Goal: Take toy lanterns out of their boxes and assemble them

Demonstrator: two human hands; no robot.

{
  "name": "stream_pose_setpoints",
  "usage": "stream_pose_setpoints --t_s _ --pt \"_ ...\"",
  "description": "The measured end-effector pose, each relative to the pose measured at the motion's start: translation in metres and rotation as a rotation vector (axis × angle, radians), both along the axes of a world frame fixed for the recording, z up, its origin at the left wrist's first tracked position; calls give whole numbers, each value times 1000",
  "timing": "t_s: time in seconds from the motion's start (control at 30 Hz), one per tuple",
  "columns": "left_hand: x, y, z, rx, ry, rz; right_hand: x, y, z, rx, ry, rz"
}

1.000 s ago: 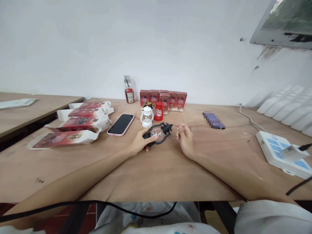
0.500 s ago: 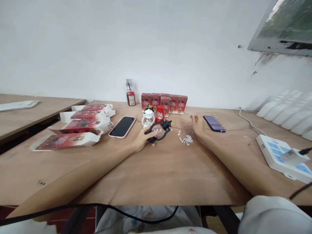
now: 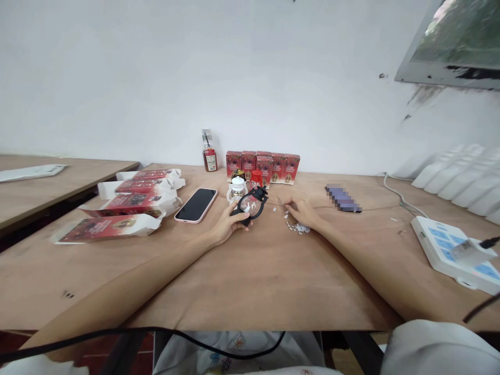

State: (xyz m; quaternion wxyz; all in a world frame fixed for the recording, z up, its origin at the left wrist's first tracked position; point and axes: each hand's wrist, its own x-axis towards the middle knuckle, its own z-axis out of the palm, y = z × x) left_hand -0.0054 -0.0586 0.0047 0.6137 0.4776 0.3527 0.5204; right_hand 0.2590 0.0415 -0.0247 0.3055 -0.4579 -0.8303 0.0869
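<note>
My left hand [image 3: 230, 223] is closed around the base of a small black lantern [image 3: 251, 204] with a clear round globe, tilted with its top up and to the right. To the right, my right hand [image 3: 300, 210] has its fingertips pinched on something thin and small that I cannot make out. Just below that hand lies a pile of small pale discs [image 3: 298, 228], with a few white bits scattered beside it. Behind the black lantern stand a white lantern [image 3: 238, 186], a red lantern [image 3: 256, 178] and a dark gold-coloured one [image 3: 238, 174], partly hidden.
Several red boxes [image 3: 278, 167] stand by the wall, beside a bottle [image 3: 210, 158]. Opened red cartons [image 3: 113, 225] lie at left, near a pink-edged phone [image 3: 196, 204]. At right are another phone [image 3: 344, 199], a white power strip [image 3: 441, 245] and stacked white pieces [image 3: 461, 177].
My right hand has moved left and down from beside the far phone, its fingertips now nearer the black lantern. My left hand has shifted the lantern slightly left and tipped it more upright.
</note>
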Motion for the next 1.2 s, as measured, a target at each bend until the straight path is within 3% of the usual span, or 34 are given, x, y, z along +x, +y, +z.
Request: stream_pose_setpoints --t_s 0.37,0.57,0.67,0.83,0.93,1.0,1.1,1.2 --pt "1 1 -1 -23 -25 5 -3 -1 2 -36 110 73" --pt "0 2 -3 -9 -23 -10 -10 -7 8 -49 -9 55" --pt "1 1 -2 -2 -4 -5 -16 -15 9 65 0 35" --pt "2 -4 -2 103 208 87 -34 -41 8 422 253 -12" --pt "2 -8 0 216 378 156 -45 -63 8 587 175 120" --pt "1 -10 1 338 458 185 -52 -76 10 633 9 241" --pt "-1 -10 0 505 498 177 -61 -89 12 638 -132 298" --pt "-3 -8 -4 492 455 110 -65 -91 10 580 -123 279"
